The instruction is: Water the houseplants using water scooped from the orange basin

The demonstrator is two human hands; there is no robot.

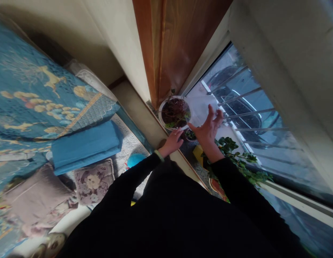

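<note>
Basically, white pot (160, 114) sits on the sill (188, 152) by the wood trim (174, 46), left hand (172, 143) at its near rim with fingers loosely apart, contact unclear, right hand (208, 129) spread wide and empty just right of it. Full of soil (179, 106), so probably heavy and stiff, maybe slick outside. Plants (170, 125) look fragile, so best gripped under the rim on opposite sides.
</note>
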